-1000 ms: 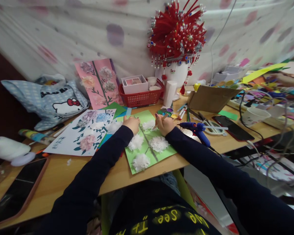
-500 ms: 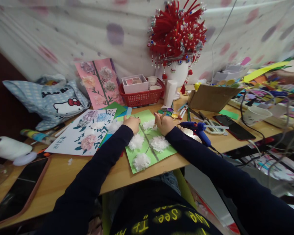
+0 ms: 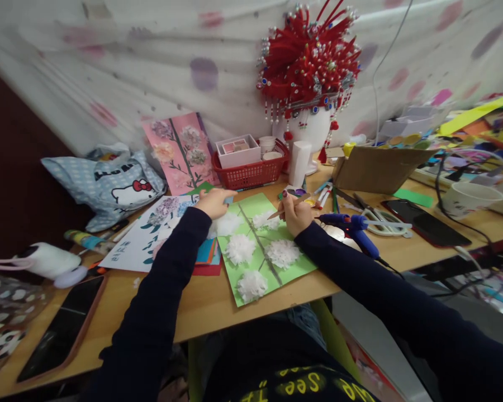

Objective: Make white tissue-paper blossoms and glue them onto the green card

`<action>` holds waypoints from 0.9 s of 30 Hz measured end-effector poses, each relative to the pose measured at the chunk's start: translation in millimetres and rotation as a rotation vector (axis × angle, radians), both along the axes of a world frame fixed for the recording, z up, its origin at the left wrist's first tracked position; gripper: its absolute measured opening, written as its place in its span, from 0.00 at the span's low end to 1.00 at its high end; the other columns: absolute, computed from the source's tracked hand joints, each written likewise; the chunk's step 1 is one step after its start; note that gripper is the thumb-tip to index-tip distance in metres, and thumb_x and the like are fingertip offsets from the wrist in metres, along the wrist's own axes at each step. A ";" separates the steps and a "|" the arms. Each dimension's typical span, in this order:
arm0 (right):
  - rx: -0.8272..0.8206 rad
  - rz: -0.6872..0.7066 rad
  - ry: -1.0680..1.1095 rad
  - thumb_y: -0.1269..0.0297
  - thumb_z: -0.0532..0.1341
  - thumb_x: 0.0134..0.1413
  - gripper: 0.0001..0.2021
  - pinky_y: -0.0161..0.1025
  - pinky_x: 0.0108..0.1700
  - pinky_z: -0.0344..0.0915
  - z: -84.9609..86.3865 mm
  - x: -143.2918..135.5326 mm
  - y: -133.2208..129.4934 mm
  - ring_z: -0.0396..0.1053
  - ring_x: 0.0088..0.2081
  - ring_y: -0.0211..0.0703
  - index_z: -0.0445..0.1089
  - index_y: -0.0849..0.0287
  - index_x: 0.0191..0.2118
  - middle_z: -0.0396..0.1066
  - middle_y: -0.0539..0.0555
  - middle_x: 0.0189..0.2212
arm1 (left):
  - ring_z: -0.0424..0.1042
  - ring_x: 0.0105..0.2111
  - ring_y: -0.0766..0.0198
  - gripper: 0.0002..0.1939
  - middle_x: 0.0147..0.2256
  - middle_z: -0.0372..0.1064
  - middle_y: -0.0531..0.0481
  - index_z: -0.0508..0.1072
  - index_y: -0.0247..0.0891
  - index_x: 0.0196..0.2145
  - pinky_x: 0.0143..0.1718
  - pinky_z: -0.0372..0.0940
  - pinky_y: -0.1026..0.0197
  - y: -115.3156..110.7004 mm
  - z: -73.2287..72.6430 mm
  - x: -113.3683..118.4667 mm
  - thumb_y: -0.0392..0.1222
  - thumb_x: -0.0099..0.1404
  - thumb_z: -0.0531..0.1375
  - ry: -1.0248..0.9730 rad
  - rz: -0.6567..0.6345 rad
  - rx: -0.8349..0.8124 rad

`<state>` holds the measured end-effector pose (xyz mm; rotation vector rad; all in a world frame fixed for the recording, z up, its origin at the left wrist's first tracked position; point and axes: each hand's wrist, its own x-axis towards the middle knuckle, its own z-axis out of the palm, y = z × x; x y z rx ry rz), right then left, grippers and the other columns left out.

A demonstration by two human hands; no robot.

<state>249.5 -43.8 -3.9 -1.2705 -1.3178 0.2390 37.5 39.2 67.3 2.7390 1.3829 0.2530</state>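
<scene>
A green sheet lies at the table's front edge, with a dark painted branch and several white ruffled paper flowers on it. My right hand is closed round a thin pointed wooden stick, whose tip is over the upper right white flower. Just beyond the sheet's upper left corner is my left hand, its fingers stretched to the right and nothing visible in them. Beneath my left wrist lies a white sheet with painted flowers. Coloured papers peek out between the two sheets.
A blue glue gun lies right of my right hand, near scissors and a phone. Behind stand a red basket, a white roll and a beaded red headdress. Another phone lies at front left.
My left hand has moved left and away from the green sheet's upper part, its fingers now stretched out. My right hand still holds the stick. The view has shifted slightly.
</scene>
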 end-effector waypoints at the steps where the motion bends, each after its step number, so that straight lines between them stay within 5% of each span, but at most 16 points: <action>1: 0.004 0.005 0.007 0.44 0.44 0.58 0.27 0.31 0.18 0.55 -0.2 -0.2 1.0 0.58 0.14 0.32 0.61 0.58 0.20 0.58 0.47 0.10 | 0.63 0.52 0.52 0.22 0.50 0.69 0.47 0.73 0.43 0.46 0.55 0.52 0.48 2.3 10.8 -9.7 0.34 0.54 0.55 -0.051 0.012 0.017; 4: 0.022 0.017 0.036 0.45 0.45 0.58 0.25 0.31 0.18 0.55 -1.5 0.5 4.4 0.58 0.15 0.32 0.61 0.58 0.21 0.60 0.47 0.12 | 0.69 0.45 0.56 0.13 0.41 0.74 0.48 0.77 0.40 0.36 0.49 0.59 0.57 5.2 31.8 -30.8 0.39 0.53 0.58 -0.129 -0.044 -0.063; 6: 0.028 0.018 0.038 0.46 0.45 0.59 0.24 0.31 0.18 0.55 -1.7 1.1 5.3 0.58 0.15 0.32 0.61 0.58 0.22 0.60 0.48 0.13 | 0.70 0.41 0.57 0.09 0.37 0.76 0.49 0.78 0.39 0.31 0.46 0.60 0.60 6.0 32.5 -34.5 0.41 0.52 0.59 -0.103 -0.062 -0.142; 18: 0.048 0.063 0.049 0.47 0.46 0.59 0.23 0.30 0.18 0.54 -2.1 0.9 5.4 0.58 0.16 0.32 0.61 0.58 0.23 0.60 0.47 0.13 | 0.70 0.40 0.55 0.11 0.34 0.76 0.48 0.77 0.39 0.29 0.41 0.58 0.57 16.7 -15.8 -4.0 0.48 0.52 0.61 0.165 0.028 -0.161; 27: 0.008 0.074 0.008 0.46 0.45 0.59 0.23 0.30 0.19 0.54 -2.0 1.4 4.9 0.58 0.15 0.32 0.61 0.58 0.24 0.60 0.47 0.13 | 0.72 0.32 0.63 0.07 0.28 0.75 0.48 0.72 0.35 0.27 0.37 0.63 0.62 8.5 5.8 -6.2 0.41 0.55 0.58 -0.219 -0.148 -0.212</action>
